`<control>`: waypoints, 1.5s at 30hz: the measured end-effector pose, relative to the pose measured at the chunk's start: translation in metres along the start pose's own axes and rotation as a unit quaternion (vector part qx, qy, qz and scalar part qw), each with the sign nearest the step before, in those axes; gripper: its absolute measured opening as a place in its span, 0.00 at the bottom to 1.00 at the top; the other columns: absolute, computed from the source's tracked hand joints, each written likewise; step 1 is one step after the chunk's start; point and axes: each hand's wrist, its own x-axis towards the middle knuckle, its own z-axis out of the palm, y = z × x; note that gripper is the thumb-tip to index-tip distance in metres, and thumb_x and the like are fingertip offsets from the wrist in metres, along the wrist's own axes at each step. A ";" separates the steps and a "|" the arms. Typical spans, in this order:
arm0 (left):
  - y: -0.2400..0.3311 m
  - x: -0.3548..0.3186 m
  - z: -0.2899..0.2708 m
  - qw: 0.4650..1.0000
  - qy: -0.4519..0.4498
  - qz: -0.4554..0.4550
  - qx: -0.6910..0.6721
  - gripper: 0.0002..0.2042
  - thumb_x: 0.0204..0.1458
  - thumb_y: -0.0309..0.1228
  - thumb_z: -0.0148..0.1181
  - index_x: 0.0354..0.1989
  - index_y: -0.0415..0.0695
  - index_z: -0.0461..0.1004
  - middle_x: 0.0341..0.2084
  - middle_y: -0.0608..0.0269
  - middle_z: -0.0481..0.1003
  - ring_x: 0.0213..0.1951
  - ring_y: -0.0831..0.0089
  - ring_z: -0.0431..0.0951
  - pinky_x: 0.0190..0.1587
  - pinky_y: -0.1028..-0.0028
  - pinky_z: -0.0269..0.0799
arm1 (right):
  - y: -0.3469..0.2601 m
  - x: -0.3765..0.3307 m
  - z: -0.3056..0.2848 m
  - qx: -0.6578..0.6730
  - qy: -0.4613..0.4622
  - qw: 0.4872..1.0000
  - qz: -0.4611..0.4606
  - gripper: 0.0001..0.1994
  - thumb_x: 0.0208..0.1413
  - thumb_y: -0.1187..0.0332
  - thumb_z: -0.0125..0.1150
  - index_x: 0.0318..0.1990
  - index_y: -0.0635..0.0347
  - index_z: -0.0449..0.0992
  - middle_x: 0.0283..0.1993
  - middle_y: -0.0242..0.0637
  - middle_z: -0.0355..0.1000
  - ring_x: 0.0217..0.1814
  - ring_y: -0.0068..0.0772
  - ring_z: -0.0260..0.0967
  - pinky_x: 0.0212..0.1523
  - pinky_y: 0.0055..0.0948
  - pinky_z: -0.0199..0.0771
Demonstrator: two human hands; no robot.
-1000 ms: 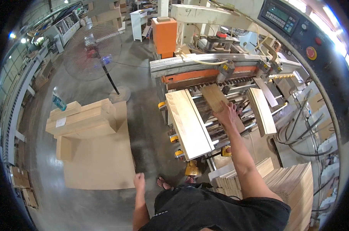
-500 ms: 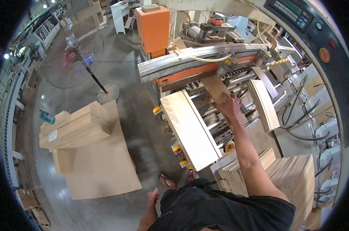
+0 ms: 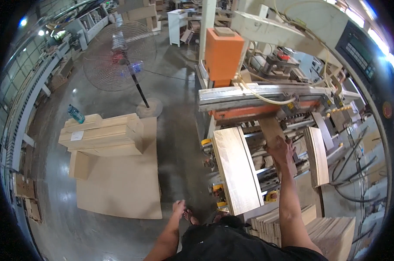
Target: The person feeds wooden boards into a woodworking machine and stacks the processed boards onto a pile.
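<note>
My right hand (image 3: 283, 151) reaches out over the machine bed and lies across a narrow wooden board (image 3: 273, 132), its fingers bent over the surface. The board's far end passes under the machine's orange and metal crossbeam (image 3: 249, 112). My left hand (image 3: 178, 208) hangs low above the floor by my feet, loosely curled, its thumb apart, with nothing visible in it. Left of the held board is a stack of wider pale boards (image 3: 237, 170); to its right rests another short stack of boards (image 3: 317, 156).
Thin wooden panels (image 3: 331, 232) stand stacked by my right arm. At left, wooden pieces (image 3: 103, 138) and a teal bottle (image 3: 76, 114) sit on a brown sheet (image 3: 123, 191). A pedestal fan (image 3: 118, 56) stands behind. A control panel (image 3: 357, 50) and cables (image 3: 351, 191) are at right.
The view has swung left, so the scene sits farther right. My right hand stays on the narrow board. My left hand hangs slightly farther forward.
</note>
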 end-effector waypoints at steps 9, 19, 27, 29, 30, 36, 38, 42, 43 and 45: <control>-0.127 -0.024 -0.053 0.998 0.017 -0.055 -0.012 0.12 0.53 0.38 0.60 0.34 0.42 0.71 0.19 0.62 0.71 0.18 0.72 0.71 0.17 0.71 0.64 | 0.001 -0.013 -0.004 -0.014 0.010 1.000 -0.019 0.38 0.30 0.52 0.71 0.57 0.41 0.70 0.54 0.44 0.65 0.62 0.47 0.57 0.64 0.53 0.48; -0.173 -0.086 -0.109 0.993 0.102 -0.041 -0.038 0.14 0.49 0.38 0.62 0.36 0.39 0.72 0.20 0.63 0.71 0.20 0.70 0.70 0.18 0.71 0.62 | 0.021 -0.010 0.014 -0.053 0.072 0.994 -0.066 0.38 0.35 0.49 0.68 0.58 0.48 0.66 0.59 0.48 0.61 0.63 0.51 0.55 0.64 0.56 0.43; -0.173 -0.109 -0.039 0.990 0.075 -0.105 -0.063 0.13 0.50 0.38 0.60 0.38 0.41 0.72 0.21 0.60 0.72 0.22 0.69 0.72 0.21 0.68 0.65 | 0.078 -0.073 0.013 0.035 0.081 0.987 -0.132 0.35 0.41 0.49 0.66 0.58 0.51 0.67 0.66 0.51 0.53 0.71 0.50 0.45 0.68 0.59 0.35; -0.181 -0.110 -0.031 0.994 0.076 -0.083 0.015 0.14 0.51 0.38 0.59 0.40 0.41 0.72 0.24 0.60 0.73 0.24 0.68 0.73 0.24 0.68 0.67 | 0.098 -0.098 0.012 0.010 0.070 0.991 -0.115 0.37 0.39 0.49 0.67 0.59 0.51 0.65 0.66 0.51 0.53 0.71 0.50 0.45 0.68 0.59 0.34; -0.182 -0.105 -0.027 0.993 0.056 -0.058 0.090 0.15 0.52 0.38 0.58 0.42 0.41 0.71 0.27 0.60 0.74 0.27 0.67 0.74 0.27 0.67 0.69 | 0.102 -0.106 0.014 0.031 0.082 0.990 -0.113 0.38 0.34 0.57 0.73 0.58 0.52 0.65 0.66 0.48 0.53 0.71 0.50 0.44 0.68 0.57 0.36; -0.182 -0.081 -0.019 0.991 -0.018 -0.078 0.110 0.17 0.55 0.40 0.55 0.48 0.43 0.71 0.36 0.60 0.77 0.33 0.69 0.77 0.33 0.68 0.73 | 0.109 -0.106 0.020 0.072 0.094 0.988 -0.102 0.38 0.32 0.69 0.67 0.59 0.50 0.63 0.66 0.46 0.54 0.71 0.49 0.43 0.69 0.54 0.35; -0.172 -0.083 -0.024 0.993 -0.014 -0.038 0.107 0.17 0.55 0.41 0.54 0.48 0.43 0.71 0.35 0.61 0.77 0.33 0.70 0.76 0.32 0.70 0.71 | 0.111 -0.104 0.021 0.029 0.114 0.988 -0.098 0.37 0.32 0.71 0.66 0.58 0.50 0.63 0.66 0.46 0.54 0.71 0.49 0.43 0.70 0.52 0.34; -0.142 -0.100 -0.031 0.997 -0.059 0.029 0.033 0.13 0.52 0.45 0.57 0.31 0.47 0.73 0.20 0.69 0.71 0.20 0.80 0.68 0.20 0.77 0.59 | 0.114 -0.105 0.023 0.071 0.147 0.980 -0.111 0.34 0.36 0.69 0.66 0.58 0.51 0.66 0.66 0.48 0.54 0.71 0.48 0.44 0.70 0.49 0.35; -0.134 -0.102 -0.028 0.996 -0.069 0.037 0.040 0.13 0.52 0.45 0.57 0.31 0.47 0.73 0.20 0.69 0.71 0.20 0.80 0.68 0.20 0.77 0.59 | 0.116 -0.104 0.023 0.102 0.114 0.983 -0.100 0.34 0.36 0.69 0.66 0.58 0.51 0.66 0.66 0.48 0.54 0.71 0.47 0.44 0.69 0.49 0.36; -0.122 -0.102 -0.022 0.998 -0.033 0.007 0.053 0.15 0.54 0.45 0.56 0.40 0.47 0.72 0.27 0.69 0.72 0.26 0.80 0.71 0.23 0.78 0.62 | 0.118 -0.105 0.026 0.123 0.106 0.982 -0.098 0.35 0.33 0.73 0.63 0.57 0.50 0.66 0.64 0.44 0.55 0.71 0.46 0.45 0.69 0.50 0.36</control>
